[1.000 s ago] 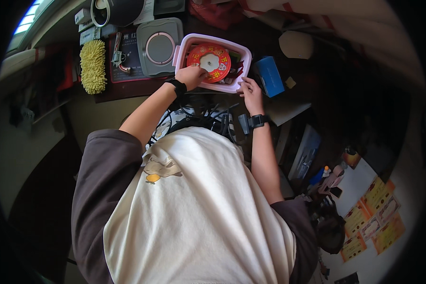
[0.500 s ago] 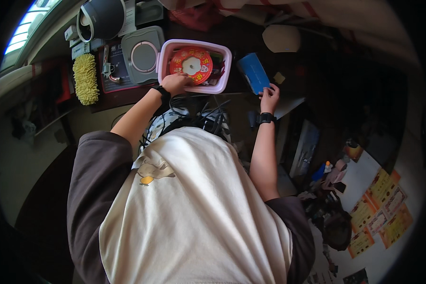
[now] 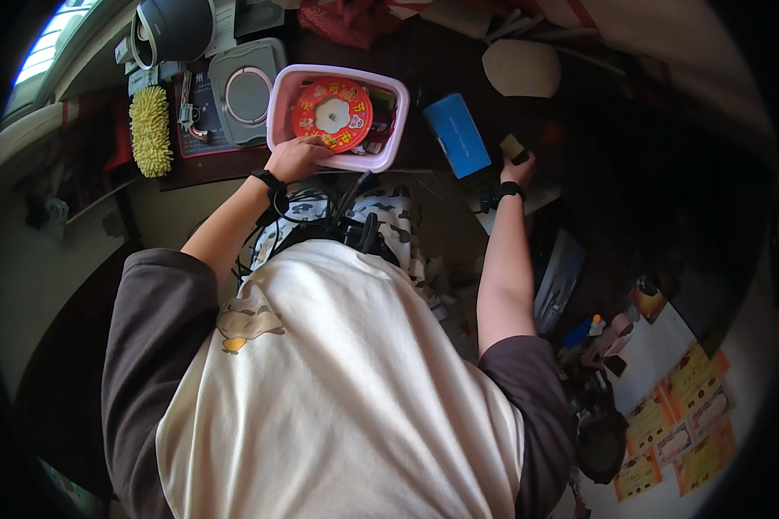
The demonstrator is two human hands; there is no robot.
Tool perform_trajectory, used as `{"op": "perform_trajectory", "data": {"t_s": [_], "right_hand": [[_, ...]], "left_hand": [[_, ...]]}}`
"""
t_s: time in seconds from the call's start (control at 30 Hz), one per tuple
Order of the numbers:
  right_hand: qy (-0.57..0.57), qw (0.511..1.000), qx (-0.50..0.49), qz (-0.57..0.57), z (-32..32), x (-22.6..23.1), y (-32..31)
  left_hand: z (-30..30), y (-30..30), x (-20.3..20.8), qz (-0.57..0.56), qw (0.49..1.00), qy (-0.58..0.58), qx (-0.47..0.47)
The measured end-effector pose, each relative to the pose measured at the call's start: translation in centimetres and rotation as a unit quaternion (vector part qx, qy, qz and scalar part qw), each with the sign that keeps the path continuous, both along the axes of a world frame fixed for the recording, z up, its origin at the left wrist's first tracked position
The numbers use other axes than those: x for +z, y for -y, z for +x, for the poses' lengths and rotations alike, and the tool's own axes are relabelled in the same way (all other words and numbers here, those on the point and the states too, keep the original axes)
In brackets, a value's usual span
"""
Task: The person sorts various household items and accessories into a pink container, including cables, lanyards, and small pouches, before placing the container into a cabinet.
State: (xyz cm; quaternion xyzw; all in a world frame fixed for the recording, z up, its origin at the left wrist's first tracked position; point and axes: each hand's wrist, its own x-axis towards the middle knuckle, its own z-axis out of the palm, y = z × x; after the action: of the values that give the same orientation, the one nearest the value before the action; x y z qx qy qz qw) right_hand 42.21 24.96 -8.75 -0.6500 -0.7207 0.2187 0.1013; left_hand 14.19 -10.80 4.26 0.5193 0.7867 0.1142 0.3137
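My left hand (image 3: 296,159) is at the near rim of a pink plastic basin (image 3: 398,138). Its fingers reach over the rim and touch a red round lid-like disc (image 3: 355,99) with a pale flower-shaped centre, which lies inside the basin. Off to the right, my right hand (image 3: 519,167) has its fingers closed at the lower edge of a small, flat, yellowish-brown square piece (image 3: 511,144). Between the basin and that hand, a blue box (image 3: 457,137) lies tilted on the dark table. The other contents of the basin are partly covered by the disc.
To the left are a grey case (image 3: 255,65) with a round ring, a yellow fluffy duster head (image 3: 151,134) and a dark rounded device (image 3: 175,33). A beige rounded pad (image 3: 521,69) lies at the back right. Black cables (image 3: 320,203) hang near my lap.
My right hand has let go of the blue box and moved right to the small square piece. The left hand stays at the basin's near rim. The whole view has shifted slightly.
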Motion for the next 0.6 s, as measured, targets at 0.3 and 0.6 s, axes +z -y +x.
{"op": "perform_trajectory", "data": {"t_s": [0.3, 0.6], "right_hand": [[-0.050, 0.996, 0.020, -0.069, 1.2, -1.0, -1.7], [-0.417, 0.878, -0.167, -0.166, 0.8, 9.9, 4.1]], "left_hand": [[-0.1, -0.9, 0.9, -0.048, 0.999, 0.015, 0.008], [-1.6, -5.2, 4.6, -0.012, 0.983, 0.126, 0.136]]}}
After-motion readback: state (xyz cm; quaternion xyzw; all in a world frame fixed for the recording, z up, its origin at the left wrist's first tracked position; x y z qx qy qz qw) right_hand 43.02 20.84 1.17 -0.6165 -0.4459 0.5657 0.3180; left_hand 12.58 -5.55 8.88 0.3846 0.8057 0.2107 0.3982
